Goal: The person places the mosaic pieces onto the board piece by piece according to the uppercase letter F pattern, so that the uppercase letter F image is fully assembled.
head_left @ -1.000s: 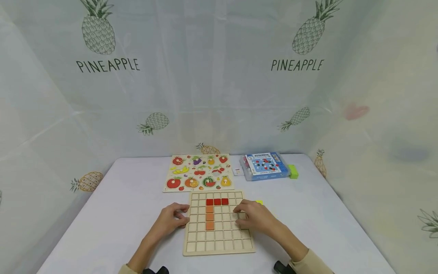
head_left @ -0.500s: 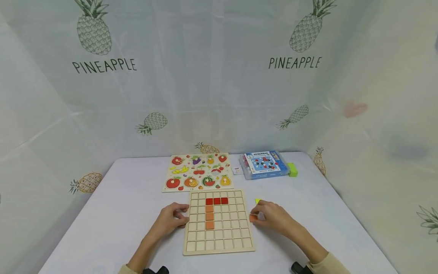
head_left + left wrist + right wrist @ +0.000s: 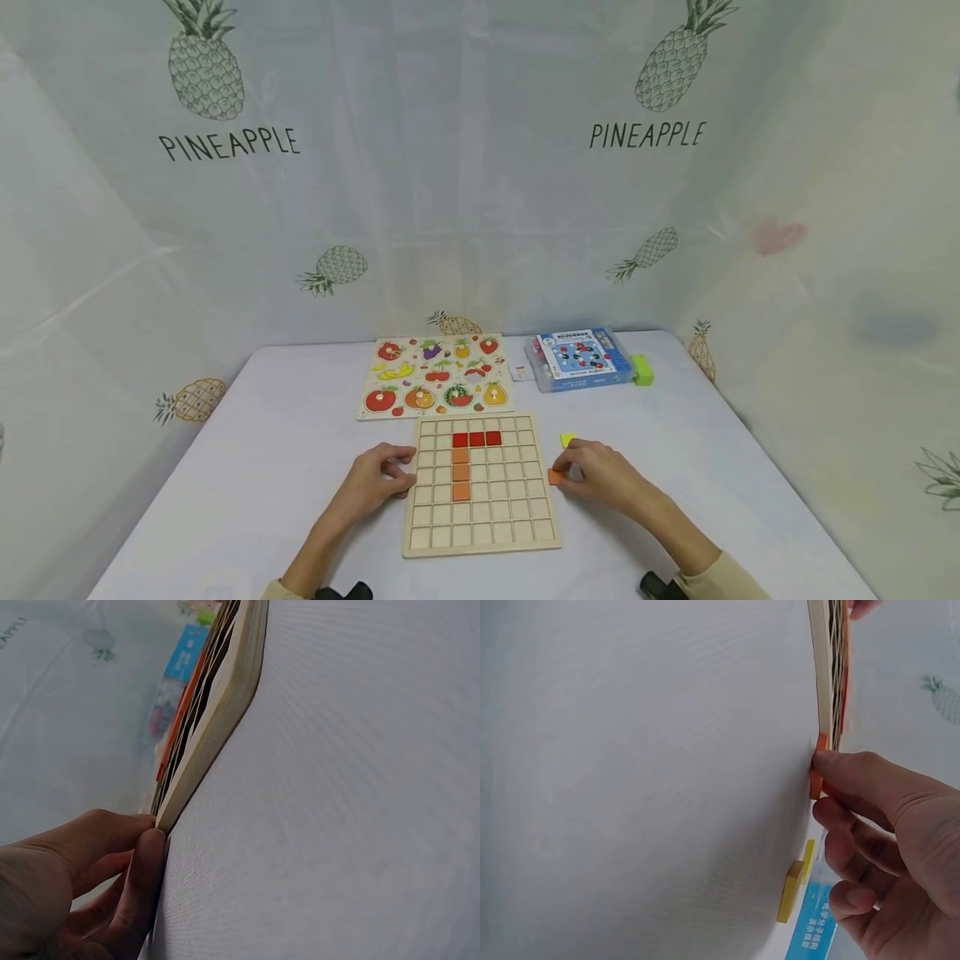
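Note:
A square wooden grid board (image 3: 480,540) lies on the table, with three red tiles (image 3: 477,439) in a row and three orange tiles (image 3: 461,472) in a column below the leftmost red one. My left hand (image 3: 372,483) rests its fingertips against the board's left edge; in the left wrist view, the left hand (image 3: 97,877) touches the rim with thumb and finger. Beside the right edge my right hand (image 3: 600,477) pinches an orange square tile (image 3: 555,477). The right wrist view has the thumb on that orange tile (image 3: 819,771), the other fingers curled behind.
Just behind the right hand lie yellow pieces (image 3: 567,439), one a yellow block (image 3: 790,892) in the right wrist view. Farther back stand a fruit puzzle board (image 3: 408,392), a small white card (image 3: 522,374), a blue boxed kit (image 3: 581,360) and a green block (image 3: 642,369).
My right hand has moved right, from over the board's right columns to beside its right edge, where it now holds an orange tile. The left hand has stayed at the left edge.

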The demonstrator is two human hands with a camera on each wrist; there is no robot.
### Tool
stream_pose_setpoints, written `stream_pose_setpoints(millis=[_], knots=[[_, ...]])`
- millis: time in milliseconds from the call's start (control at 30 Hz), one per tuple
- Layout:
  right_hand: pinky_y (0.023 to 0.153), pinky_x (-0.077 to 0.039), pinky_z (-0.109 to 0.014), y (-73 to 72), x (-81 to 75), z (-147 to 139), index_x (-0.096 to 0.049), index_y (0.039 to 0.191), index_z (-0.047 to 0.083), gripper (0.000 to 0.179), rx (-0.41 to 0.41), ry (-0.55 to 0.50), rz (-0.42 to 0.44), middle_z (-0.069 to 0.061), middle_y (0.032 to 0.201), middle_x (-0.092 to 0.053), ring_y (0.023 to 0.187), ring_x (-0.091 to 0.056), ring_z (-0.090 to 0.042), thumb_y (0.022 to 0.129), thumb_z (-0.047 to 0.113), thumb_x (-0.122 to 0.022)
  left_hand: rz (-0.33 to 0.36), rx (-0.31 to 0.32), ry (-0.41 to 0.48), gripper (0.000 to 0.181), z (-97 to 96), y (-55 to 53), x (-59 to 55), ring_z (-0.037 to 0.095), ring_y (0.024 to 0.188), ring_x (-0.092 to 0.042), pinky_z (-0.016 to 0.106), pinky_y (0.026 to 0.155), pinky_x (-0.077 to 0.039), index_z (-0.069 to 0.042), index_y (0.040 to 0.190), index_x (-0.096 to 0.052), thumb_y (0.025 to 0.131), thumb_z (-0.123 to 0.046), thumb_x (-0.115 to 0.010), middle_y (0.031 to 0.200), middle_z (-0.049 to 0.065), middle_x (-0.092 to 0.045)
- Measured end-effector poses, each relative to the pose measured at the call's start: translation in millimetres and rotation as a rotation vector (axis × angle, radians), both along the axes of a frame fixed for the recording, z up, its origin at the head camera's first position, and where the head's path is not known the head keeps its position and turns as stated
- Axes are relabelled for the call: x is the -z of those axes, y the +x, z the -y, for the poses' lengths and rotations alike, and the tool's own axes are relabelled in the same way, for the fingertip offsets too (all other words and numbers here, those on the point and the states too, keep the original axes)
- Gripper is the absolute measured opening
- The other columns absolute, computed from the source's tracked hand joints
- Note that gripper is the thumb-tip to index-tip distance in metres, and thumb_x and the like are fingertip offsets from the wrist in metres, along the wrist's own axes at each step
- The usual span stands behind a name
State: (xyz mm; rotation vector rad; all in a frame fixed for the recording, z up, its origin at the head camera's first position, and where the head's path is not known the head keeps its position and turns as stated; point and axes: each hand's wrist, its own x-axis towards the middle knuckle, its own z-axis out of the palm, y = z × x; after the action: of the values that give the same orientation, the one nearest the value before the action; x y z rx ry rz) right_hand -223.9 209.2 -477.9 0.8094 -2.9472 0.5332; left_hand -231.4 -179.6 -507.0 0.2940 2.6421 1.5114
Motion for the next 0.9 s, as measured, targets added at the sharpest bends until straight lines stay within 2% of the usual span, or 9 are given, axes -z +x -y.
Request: stream_pose_setpoints(millis=[367, 667, 900], knots=[[0.054, -0.038, -0.016, -0.2, -0.3, -0.9, -0.075, 0.095, 0.018, 0.015, -0.001, -0.016, 0.015, 0.009, 0.088, -0.070, 0.063, -0.044, 0.000, 0.082, 0.025, -0.078, 0.002, -0.008, 0.001, 0.045, -1.4, 0.4, 0.0, 0.011, 0.072, -0.066, 0.022, 0.058, -0.057, 0.000, 0.122, -0.065, 0.080, -0.008, -0.078, 0.108, 0.012, -0.064], [0.054, -0.037, -0.016, -0.3, 1.4, -0.5, -0.077, 0.097, 0.020, 0.018, 0.007, 0.017, -0.008, 0.011, 0.084, -0.062, 0.063, -0.042, 0.000, 0.081, 0.026, -0.079, -0.003, -0.009, -0.005, 0.044, -1.2, 1.1, -1.3, 0.010, 0.072, -0.065, 0.021, 0.059, -0.057, 0.000, 0.122, -0.065, 0.081, -0.009, -0.078, 0.108, 0.012, -0.064], [0.052, -0.036, -0.016, 0.8, 3.2, -1.1, -0.076, 0.095, 0.018, 0.016, -0.008, 0.009, -0.039, 0.009, 0.084, -0.062, 0.062, -0.041, -0.001, 0.081, 0.024, -0.079, -0.008, -0.009, -0.019, 0.044, -1.1, 2.3, -1.5, 0.008, 0.070, -0.065, 0.021, 0.058, -0.056, 0.001, 0.122, -0.066, 0.080, -0.009, -0.078, 0.108, 0.013, -0.064]])
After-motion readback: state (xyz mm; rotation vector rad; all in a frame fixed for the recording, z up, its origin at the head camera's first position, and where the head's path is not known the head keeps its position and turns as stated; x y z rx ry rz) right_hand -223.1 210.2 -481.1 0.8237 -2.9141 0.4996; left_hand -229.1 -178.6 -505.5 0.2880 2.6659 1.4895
